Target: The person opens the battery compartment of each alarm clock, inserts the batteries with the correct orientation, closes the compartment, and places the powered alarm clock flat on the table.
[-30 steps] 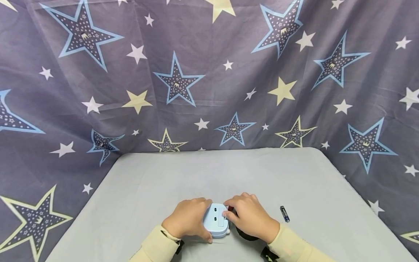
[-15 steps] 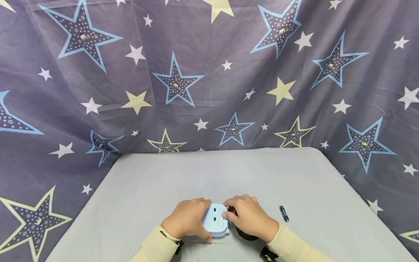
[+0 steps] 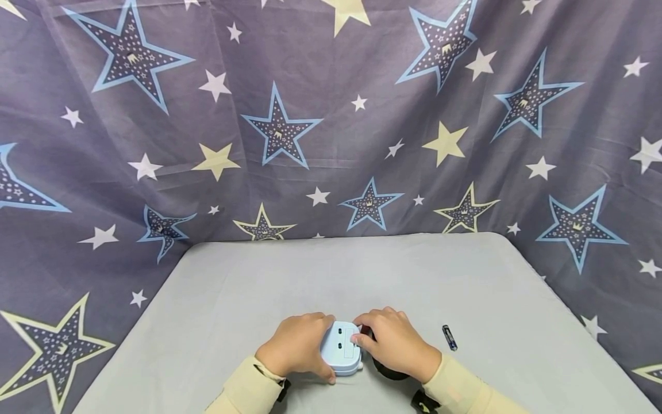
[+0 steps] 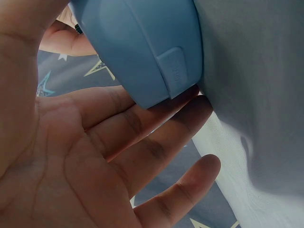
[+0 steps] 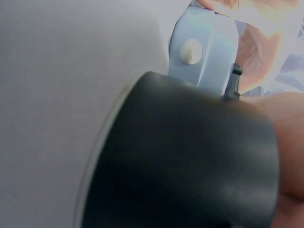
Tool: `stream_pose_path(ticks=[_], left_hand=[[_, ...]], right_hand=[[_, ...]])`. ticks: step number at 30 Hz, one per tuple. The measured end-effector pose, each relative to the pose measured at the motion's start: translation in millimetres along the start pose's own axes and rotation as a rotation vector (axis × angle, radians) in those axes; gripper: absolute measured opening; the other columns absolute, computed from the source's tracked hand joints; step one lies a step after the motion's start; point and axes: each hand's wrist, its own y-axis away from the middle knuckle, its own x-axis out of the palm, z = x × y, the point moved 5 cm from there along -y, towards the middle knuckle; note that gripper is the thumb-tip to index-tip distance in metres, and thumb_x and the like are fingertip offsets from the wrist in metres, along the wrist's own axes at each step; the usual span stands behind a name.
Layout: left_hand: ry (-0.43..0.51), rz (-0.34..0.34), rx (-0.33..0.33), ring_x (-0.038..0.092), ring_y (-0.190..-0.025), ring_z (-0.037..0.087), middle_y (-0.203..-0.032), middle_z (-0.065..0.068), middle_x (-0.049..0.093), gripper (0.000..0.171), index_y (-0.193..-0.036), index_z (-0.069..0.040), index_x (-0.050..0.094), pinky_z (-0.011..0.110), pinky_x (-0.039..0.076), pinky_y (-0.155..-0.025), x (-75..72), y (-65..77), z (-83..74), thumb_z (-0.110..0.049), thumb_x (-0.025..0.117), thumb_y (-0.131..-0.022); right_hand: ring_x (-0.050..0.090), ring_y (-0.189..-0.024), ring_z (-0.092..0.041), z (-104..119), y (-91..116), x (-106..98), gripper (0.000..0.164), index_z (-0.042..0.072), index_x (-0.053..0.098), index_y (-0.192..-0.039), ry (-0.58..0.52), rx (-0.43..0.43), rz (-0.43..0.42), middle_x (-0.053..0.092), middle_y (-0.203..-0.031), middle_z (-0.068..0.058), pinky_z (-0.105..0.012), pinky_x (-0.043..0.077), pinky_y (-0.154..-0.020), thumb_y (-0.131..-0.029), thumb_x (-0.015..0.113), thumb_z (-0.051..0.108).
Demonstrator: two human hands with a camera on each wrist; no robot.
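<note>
- Plainly, a blue box lies on the pale grey table, near its front edge and between the two hands, its back facing up.
- The part that shows runs longer from near to far than across; the left end sits under a hand. Two black knobs line up in that near-to-far direction, and the long edge of a small panel does too.
- A white round bump sticks out of the box's right side; a raised tab sits on the opposite side.
- The left hand grips the box, thumb on the near edge and forefinger on the far edge, with the little finger standing free.
- The right hand sets its bent thumb at the panel's right edge, forefinger by the far right corner.
- A black round thing stands under that palm; whether the hidden fingers hold it, I can't tell.
- A battery lies right of the right hand, well apart from the box, slightly slanted.
- A star-patterned curtain hangs behind.
</note>
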Motion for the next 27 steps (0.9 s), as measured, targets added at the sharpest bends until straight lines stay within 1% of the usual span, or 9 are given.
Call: stream_pose_path(ticks=[4,7,10,16,18,20,22,24,27], left_hand=[[0.001,0.004,-0.001,0.058,-0.082,0.007,-0.102,-0.003,0.066,0.104,-0.123,-0.009,0.060,0.031,0.049,-0.066,-0.4,-0.3,-0.6,-0.066,0.085,-0.039],[0.004,0.008,-0.001,0.059,-0.083,0.008,-0.104,-0.002,0.066,0.104,-0.123,-0.009,0.060,0.031,0.049,-0.067,-1.0,-0.6,-1.2,-0.065,0.085,-0.039],[0.006,0.012,0.000,0.059,-0.085,0.009,-0.105,-0.001,0.066,0.105,-0.124,-0.009,0.059,0.031,0.050,-0.069,-1.5,-1.2,-1.7,-0.065,0.085,-0.039],[0.026,0.000,0.017,0.053,-0.072,0.004,-0.091,-0.009,0.062,0.095,-0.115,-0.013,0.062,0.026,0.044,-0.060,-2.8,-3.3,-2.2,-0.063,0.086,-0.039],[0.033,-0.006,0.026,0.051,-0.068,0.004,-0.087,-0.011,0.059,0.089,-0.111,-0.015,0.062,0.025,0.042,-0.057,-2.6,-3.5,-2.2,-0.062,0.086,-0.039],[0.030,-0.007,0.036,0.051,-0.068,0.004,-0.087,-0.011,0.058,0.088,-0.110,-0.015,0.061,0.025,0.041,-0.056,-1.5,-3.3,-1.6,-0.062,0.086,-0.039],[0.028,0.009,0.042,0.053,-0.074,0.006,-0.094,-0.009,0.060,0.094,-0.115,-0.014,0.059,0.027,0.044,-0.060,0.6,-2.8,-0.7,-0.063,0.086,-0.040],[0.027,0.031,0.051,0.056,-0.084,0.009,-0.106,-0.005,0.061,0.103,-0.124,-0.011,0.055,0.031,0.048,-0.068,3.1,-2.3,0.6,-0.064,0.085,-0.041],[0.061,0.064,0.068,0.055,-0.098,0.011,-0.120,-0.002,0.057,0.115,-0.137,-0.009,0.045,0.036,0.049,-0.081,5.5,-1.7,2.2,-0.061,0.086,-0.043]], right_hand=[[0.051,-0.083,-0.009,-0.8,0.2,0.5,0.030,0.028,0.068,-0.109,-0.005,0.005,0.004,0.064,-0.093,0.016,-0.034,0.034,-0.070,-0.088,0.061,0.048],[0.051,-0.083,-0.009,-1.6,0.4,0.6,0.030,0.027,0.069,-0.109,-0.012,0.004,0.002,0.065,-0.096,0.014,-0.034,0.034,-0.069,-0.088,0.062,0.047],[0.051,-0.082,-0.008,-1.0,1.2,-0.4,0.032,0.026,0.068,-0.111,0.008,-0.008,-0.011,0.066,-0.098,0.012,-0.033,0.034,-0.069,-0.088,0.062,0.048],[0.052,-0.083,-0.010,3.7,3.0,-12.1,0.039,0.022,0.065,-0.117,0.118,-0.064,-0.101,0.066,-0.096,0.011,-0.034,0.035,-0.073,-0.090,0.058,0.050],[0.053,-0.085,-0.011,5.2,3.1,-17.8,0.037,0.022,0.065,-0.116,0.122,-0.072,-0.123,0.067,-0.097,0.010,-0.035,0.037,-0.074,-0.090,0.058,0.049],[0.054,-0.086,-0.010,6.2,3.1,-23.2,0.035,0.024,0.065,-0.115,0.122,-0.073,-0.136,0.067,-0.099,0.010,-0.036,0.037,-0.075,-0.090,0.058,0.048],[0.054,-0.087,-0.010,6.6,3.0,-28.1,0.032,0.025,0.065,-0.114,0.121,-0.075,-0.145,0.066,-0.100,0.011,-0.036,0.038,-0.075,-0.090,0.060,0.046],[0.054,-0.087,-0.010,6.8,2.9,-32.7,0.030,0.026,0.065,-0.114,0.118,-0.075,-0.155,0.066,-0.100,0.011,-0.036,0.037,-0.075,-0.090,0.061,0.044],[0.053,-0.087,-0.009,6.6,2.7,-38.8,0.029,0.027,0.065,-0.113,0.118,-0.078,-0.177,0.066,-0.100,0.011,-0.035,0.037,-0.075,-0.089,0.062,0.042]])
